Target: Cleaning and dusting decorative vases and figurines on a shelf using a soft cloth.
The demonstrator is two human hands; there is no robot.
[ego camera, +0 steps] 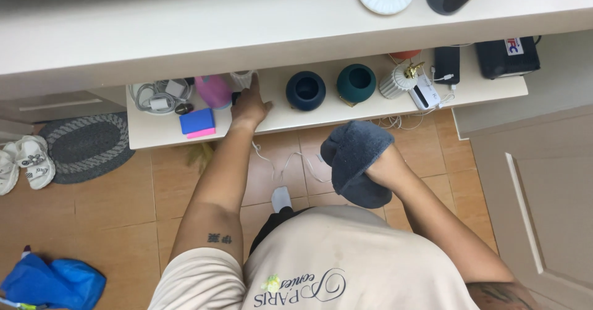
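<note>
While the right hand (384, 169) clamps its fingers on a grey cloth (353, 162), the left hand (250, 105) rests on the shelf (321, 117), fingers apart, beside a pink bottle (213, 91).

the lower shelf (346, 113) is pale and carries white cables (157, 95), a pink rounded pot (213, 91), a blue pad (197, 121) on a pink one, a dark blue vase (306, 90), a teal vase (356, 83), a white ribbed jar (395, 83) and a black box (506, 57). the tiled floor (111, 199) below bears a grey oval mat (83, 144) and white shoes (28, 160).
</note>
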